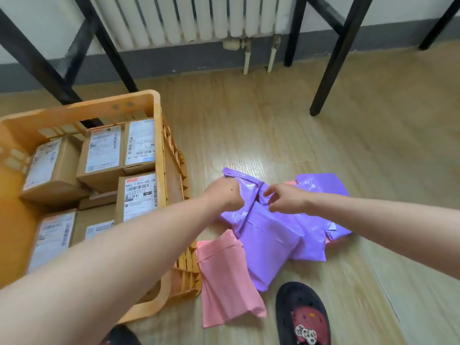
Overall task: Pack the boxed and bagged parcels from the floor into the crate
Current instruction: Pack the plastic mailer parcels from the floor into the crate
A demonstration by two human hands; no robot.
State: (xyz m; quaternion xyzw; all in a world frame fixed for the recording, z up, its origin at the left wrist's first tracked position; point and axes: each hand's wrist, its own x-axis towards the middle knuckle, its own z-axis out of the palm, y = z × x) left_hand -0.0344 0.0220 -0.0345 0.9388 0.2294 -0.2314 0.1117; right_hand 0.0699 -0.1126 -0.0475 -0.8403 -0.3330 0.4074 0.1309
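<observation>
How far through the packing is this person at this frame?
Done: the cardboard boxes sit inside the orange crate. In hand: the left hand and right hand are on the purple bags. Left: those bags and the pink bag are on the floor.

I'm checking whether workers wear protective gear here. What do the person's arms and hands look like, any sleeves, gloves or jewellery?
Both forearms are bare as far as the frame shows, no sleeve in view. The left hand and right hand wear no gloves, and no watch, bracelet or ring shows. A small dark spot marks the back of the left hand. The picture is slightly blurred, so finer detail cannot be told.
</observation>
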